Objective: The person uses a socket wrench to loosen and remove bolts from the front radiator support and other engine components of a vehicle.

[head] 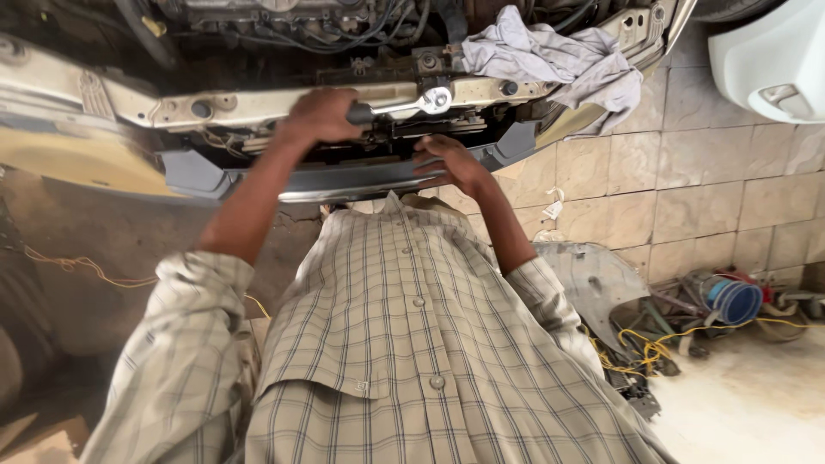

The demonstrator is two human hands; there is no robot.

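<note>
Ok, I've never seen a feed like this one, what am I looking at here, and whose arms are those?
This is one picture from a camera worn on a person's head, looking down past their checked shirt. Both arms are that person's own, bare-handed. The left hand grips the dark handle of a ratchet wrench, whose metal head sits on the front crossmember of a car with its bumper off. The right hand rests open on the grey lower panel just below. A grey rag lies draped over the crossmember to the right. On the floor at right lie a yellow cord and a blue-rimmed round part.
</note>
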